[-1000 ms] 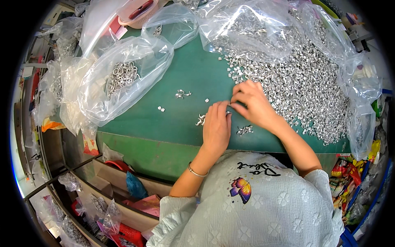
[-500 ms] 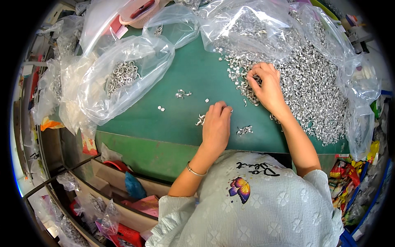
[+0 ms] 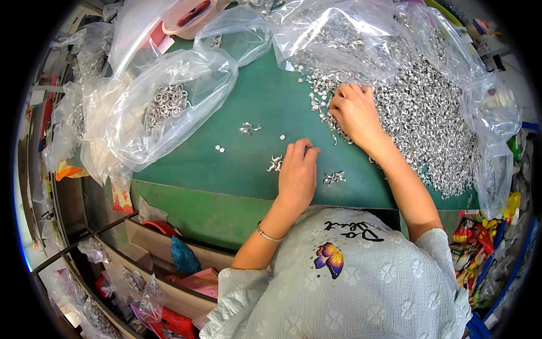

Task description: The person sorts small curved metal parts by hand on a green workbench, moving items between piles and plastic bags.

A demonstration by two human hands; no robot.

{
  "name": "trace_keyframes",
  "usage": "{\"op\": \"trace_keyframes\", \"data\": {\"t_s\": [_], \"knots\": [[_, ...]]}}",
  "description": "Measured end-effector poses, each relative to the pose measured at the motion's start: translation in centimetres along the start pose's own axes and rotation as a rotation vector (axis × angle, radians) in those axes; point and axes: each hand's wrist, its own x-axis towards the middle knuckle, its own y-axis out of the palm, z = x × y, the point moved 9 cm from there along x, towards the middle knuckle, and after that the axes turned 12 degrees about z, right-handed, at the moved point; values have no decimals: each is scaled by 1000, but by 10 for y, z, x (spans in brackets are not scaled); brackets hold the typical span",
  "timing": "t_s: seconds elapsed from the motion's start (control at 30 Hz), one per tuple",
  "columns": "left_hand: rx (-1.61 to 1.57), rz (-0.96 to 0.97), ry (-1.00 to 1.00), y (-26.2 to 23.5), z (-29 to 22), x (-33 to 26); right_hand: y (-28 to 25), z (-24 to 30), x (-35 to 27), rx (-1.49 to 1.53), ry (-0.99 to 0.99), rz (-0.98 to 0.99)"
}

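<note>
My left hand point(image 3: 297, 172) rests on the green table point(image 3: 248, 164), fingers curled near a small clump of silver metal parts point(image 3: 275, 163). My right hand point(image 3: 354, 113) reaches forward into the edge of a large heap of small silver metal parts point(image 3: 423, 113), fingers bent down among them; whether it holds any is hidden. Another little cluster of parts point(image 3: 334, 178) lies between my arms. A few loose parts point(image 3: 248, 129) sit farther left on the table.
A clear plastic bag with metal rings point(image 3: 166, 104) lies at the left. More clear bags point(image 3: 339, 34) spread across the back and right point(image 3: 497, 141). Below the table's front edge are shelves with coloured packets point(image 3: 186, 277).
My right hand moved from beside my left hand forward and right into the heap of parts. My left hand stayed in place.
</note>
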Motion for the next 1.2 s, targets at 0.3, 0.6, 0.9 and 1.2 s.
{"op": "trace_keyframes", "data": {"t_s": [0.3,0.6,0.9,1.2], "knots": [[5,-57,-29,-15,9,4,2,7,11,37,4,77],[129,-161,-49,-59,43,23,-4,29,-1,163,-83,-2],[188,-142,-73,-61,41,18,-1,4,8,332,30,-150],[205,-88,24,-39,36,33,6,8,20,98,-2,-39]]}}
